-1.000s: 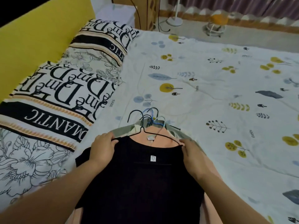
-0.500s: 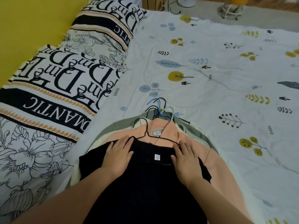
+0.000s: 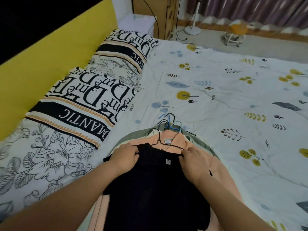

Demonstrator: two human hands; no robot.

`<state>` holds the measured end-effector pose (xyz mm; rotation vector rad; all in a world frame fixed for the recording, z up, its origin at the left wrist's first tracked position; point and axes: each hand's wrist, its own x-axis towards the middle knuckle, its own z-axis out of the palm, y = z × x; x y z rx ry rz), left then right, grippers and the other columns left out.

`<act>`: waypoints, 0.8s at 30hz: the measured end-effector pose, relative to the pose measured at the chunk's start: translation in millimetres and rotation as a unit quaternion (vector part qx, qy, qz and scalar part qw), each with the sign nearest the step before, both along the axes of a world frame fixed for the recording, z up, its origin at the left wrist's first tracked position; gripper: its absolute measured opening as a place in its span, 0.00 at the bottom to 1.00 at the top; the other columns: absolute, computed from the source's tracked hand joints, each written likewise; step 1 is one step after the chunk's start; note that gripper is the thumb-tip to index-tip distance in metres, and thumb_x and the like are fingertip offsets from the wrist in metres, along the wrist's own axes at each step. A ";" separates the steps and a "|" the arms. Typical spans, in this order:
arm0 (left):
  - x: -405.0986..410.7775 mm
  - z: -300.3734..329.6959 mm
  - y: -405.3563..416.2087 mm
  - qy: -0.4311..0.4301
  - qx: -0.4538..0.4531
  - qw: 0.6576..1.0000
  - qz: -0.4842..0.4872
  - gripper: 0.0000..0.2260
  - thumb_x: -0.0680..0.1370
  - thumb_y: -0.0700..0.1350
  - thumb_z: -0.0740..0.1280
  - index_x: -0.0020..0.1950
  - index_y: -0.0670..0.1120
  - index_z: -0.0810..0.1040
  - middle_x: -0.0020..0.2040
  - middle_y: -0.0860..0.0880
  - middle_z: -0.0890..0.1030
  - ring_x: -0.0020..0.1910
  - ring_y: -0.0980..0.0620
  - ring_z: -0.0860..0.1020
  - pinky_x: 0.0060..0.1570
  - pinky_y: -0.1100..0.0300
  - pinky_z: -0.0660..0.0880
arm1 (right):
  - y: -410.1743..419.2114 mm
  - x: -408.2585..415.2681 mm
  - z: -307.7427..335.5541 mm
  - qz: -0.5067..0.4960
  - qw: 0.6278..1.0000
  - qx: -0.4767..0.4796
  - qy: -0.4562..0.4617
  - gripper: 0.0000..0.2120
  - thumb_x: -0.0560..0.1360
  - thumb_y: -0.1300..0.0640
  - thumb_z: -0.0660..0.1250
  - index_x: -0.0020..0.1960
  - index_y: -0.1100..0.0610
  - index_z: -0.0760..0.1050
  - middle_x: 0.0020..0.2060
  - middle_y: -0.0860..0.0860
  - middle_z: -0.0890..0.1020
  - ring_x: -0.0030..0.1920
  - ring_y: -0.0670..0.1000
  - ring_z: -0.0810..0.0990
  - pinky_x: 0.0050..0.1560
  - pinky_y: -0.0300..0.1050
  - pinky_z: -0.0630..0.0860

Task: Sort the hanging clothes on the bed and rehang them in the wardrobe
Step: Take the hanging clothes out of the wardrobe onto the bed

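A stack of clothes on hangers lies on the bed (image 3: 233, 100) near its front edge. On top is a black top (image 3: 155, 185) on a black wire hanger (image 3: 160, 142). Under it lie a peach shirt (image 3: 181, 140) and grey-green and cream garments (image 3: 138, 135). Black and blue hanger hooks (image 3: 170, 122) fan out beyond the collars. My left hand (image 3: 126, 154) pinches the black top's left shoulder. My right hand (image 3: 193, 157) pinches its right shoulder.
Two lettered pillows (image 3: 93, 100) lie along the yellow headboard (image 3: 50, 64) on the left. Beyond the bed are a white nightstand (image 3: 138, 22), a wooden cabinet (image 3: 150, 12), a fan base (image 3: 192, 30), a small stool (image 3: 233, 37) and curtains (image 3: 250, 9).
Half a second ago both hands lay flat on the black top's chest. Now they have slid out to its shoulders and pinch the fabric. The view has tilted up.
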<state>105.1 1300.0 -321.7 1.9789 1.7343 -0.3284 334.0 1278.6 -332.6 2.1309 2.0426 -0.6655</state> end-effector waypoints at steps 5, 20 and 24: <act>-19.0 61.4 -36.6 -0.033 0.026 0.999 0.003 0.15 0.80 0.48 0.58 0.66 0.47 0.71 0.65 0.47 0.71 0.65 0.48 0.68 0.63 0.54 0.67 | -34.0 -21.4 55.8 0.019 1.000 0.010 -0.020 0.15 0.80 0.50 0.53 0.57 0.57 0.72 0.56 0.57 0.74 0.57 0.57 0.72 0.54 0.50 0.73; -103.5 241.0 -202.1 -0.037 0.084 0.996 -0.011 0.18 0.80 0.51 0.58 0.69 0.49 0.67 0.69 0.49 0.68 0.65 0.48 0.70 0.64 0.54 0.68 | -170.9 -123.2 238.6 0.146 0.985 0.092 -0.008 0.17 0.79 0.50 0.55 0.65 0.56 0.71 0.62 0.55 0.73 0.62 0.56 0.70 0.60 0.49 0.70; -125.0 280.9 -237.1 -0.013 0.106 0.994 0.004 0.20 0.80 0.52 0.58 0.71 0.49 0.65 0.70 0.48 0.67 0.66 0.48 0.69 0.65 0.53 0.67 | -186.6 -146.6 275.0 0.198 0.973 0.116 -0.001 0.18 0.79 0.51 0.55 0.66 0.56 0.69 0.61 0.56 0.73 0.62 0.57 0.71 0.60 0.51 0.70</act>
